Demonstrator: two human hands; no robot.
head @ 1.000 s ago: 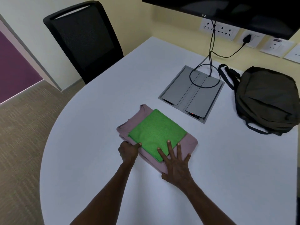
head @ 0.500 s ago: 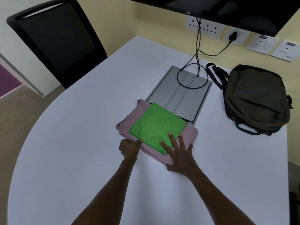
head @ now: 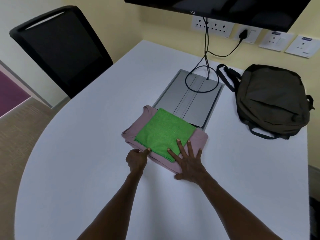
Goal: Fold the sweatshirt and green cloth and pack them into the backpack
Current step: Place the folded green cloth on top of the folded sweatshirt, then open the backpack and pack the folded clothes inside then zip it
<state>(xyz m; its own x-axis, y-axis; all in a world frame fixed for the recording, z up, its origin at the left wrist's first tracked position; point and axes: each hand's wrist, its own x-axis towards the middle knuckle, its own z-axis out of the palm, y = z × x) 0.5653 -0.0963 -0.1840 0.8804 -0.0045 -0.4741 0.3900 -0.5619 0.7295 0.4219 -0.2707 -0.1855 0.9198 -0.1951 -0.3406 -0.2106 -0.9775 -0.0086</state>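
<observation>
A folded pink sweatshirt (head: pixel 137 126) lies on the white table (head: pixel 83 153) with a folded green cloth (head: pixel 164 132) stacked flat on top. My left hand (head: pixel 136 160) is curled at the stack's near-left edge, thumb on top and fingers tucked at the sweatshirt's edge. My right hand (head: pixel 188 163) lies flat with fingers spread, pressing on the near-right corner of both cloths. A dark olive backpack (head: pixel 271 101) lies closed at the right, apart from the stack.
A grey cable panel (head: pixel 195 96) set in the table touches the stack's far edge, with black cables (head: pixel 206 54) running up to wall sockets. A black chair (head: pixel 60 47) stands at the far left. A monitor (head: pixel 225 7) hangs above.
The stack has slid away from me, both hands moving with it; its far edge now reaches over the grey panel. Both hands keep the same hold.
</observation>
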